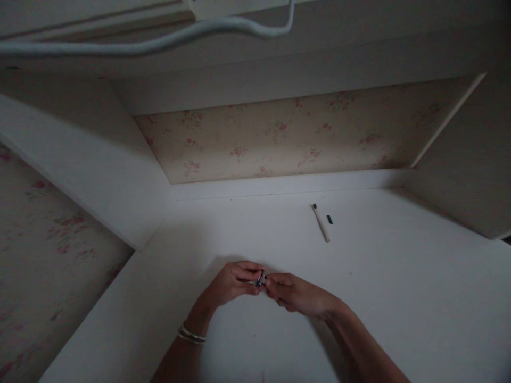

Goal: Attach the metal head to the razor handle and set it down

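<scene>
Low in the middle of the view, a small dark item with a shiny, pale part point(260, 278) is held between both hands. My left hand point(235, 281) grips it from the left, fingers closed around its edges. From the right, my right hand point(294, 292) pinches its near side with thumb and fingertips. Its exact kind is too small and partly covered to make out. Beyond the right hand, a slim off-white handle with a dark end point(321, 224) lies on the table. Just right of that handle is a small dark oblong piece point(329, 219).
A white tabletop point(399, 287) spreads beneath the hands. White panels rise at the left point(120, 159) and right point(459, 159), with floral wallpaper point(255, 143) at the back. Overhead, a pale cable point(179, 36) crosses below a shelf.
</scene>
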The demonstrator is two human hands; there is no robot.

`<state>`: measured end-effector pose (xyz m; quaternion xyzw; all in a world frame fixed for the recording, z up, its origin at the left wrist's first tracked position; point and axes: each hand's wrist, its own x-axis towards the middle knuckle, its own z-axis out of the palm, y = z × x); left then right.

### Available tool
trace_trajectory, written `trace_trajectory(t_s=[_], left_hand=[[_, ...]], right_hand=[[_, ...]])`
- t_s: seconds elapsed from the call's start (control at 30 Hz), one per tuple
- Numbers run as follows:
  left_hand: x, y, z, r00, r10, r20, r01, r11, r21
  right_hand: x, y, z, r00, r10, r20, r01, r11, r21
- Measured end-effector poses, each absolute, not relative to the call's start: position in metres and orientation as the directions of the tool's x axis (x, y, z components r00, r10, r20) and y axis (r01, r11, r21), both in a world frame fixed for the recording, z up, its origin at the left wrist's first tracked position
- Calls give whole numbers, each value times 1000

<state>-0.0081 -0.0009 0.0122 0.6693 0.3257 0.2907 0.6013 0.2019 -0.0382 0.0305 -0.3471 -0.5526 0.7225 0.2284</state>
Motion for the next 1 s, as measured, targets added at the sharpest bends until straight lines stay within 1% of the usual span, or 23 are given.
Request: trace_trajectory(t_s=[0.07, 0.13, 0.27, 0.37, 0.5, 0.6, 0.7, 0.87, 1.0], left_hand=[[-8, -1, 12, 607, 795, -12, 26, -5, 1000], [-7, -2, 11, 601, 799, -18, -13, 32, 999], [-8, -4, 11, 585, 811, -7, -51, 45, 998], [-8, -6, 11, 598, 802, -5, -88, 71, 994], [-8, -6, 9, 589, 808, -1, -120, 89, 989], [-8, -4, 7, 585, 811, 19, -145, 82, 986], [-8, -1, 4, 550, 834, 51, -172, 53, 984], [-6, 2, 2, 470, 880, 71, -136, -7, 991], [-5, 3, -1, 421, 902, 97, -186, -19, 982]], right_hand=[[202, -39, 33, -670, 710, -218, 8, -286, -958], [201, -39, 36, -674, 707, -216, -41, -328, -944], [199, -41, 38, -699, 672, -244, -119, -445, -888], [198, -42, 38, -716, 657, -235, -140, -465, -874], [196, -43, 38, -690, 705, -165, -115, -332, -936], [195, -42, 39, -660, 743, -113, -41, -186, -982], [195, -40, 37, -624, 778, -71, 51, -50, -997], [194, -35, 31, -487, 872, -41, 169, 48, -984], [190, -33, 28, -438, 899, 19, 94, 67, -993]])
